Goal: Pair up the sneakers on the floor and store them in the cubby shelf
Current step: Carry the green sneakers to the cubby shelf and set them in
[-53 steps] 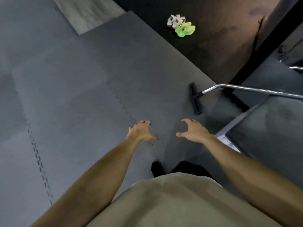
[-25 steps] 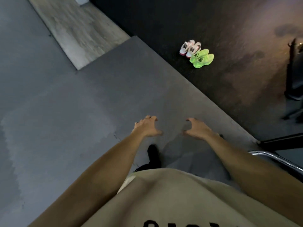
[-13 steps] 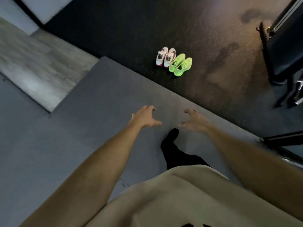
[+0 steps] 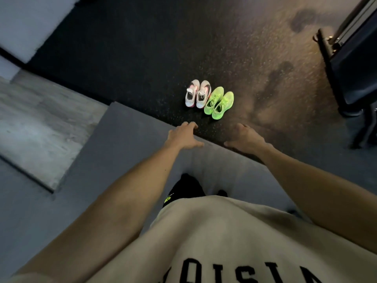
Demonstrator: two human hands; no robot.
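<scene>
Both hands, left hand [image 4: 184,135] and right hand [image 4: 245,138], reach forward empty with fingers spread. 2 white sneakers [image 4: 197,93] and 2 green sneakers [image 4: 218,103] stand side by side on the dark floor [image 4: 142,58] ahead.

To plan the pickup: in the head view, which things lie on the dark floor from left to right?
white-and-pink sneakers → neon green sneakers → dark metal frame at the right edge.

Looks like a gym or training room: black speckled rubber flooring [image 4: 142,48] ahead of the hands [image 4: 184,136], grey foam mats [image 4: 114,144] beneath them, dark metal-framed equipment [image 4: 346,64] far to their right.
</scene>
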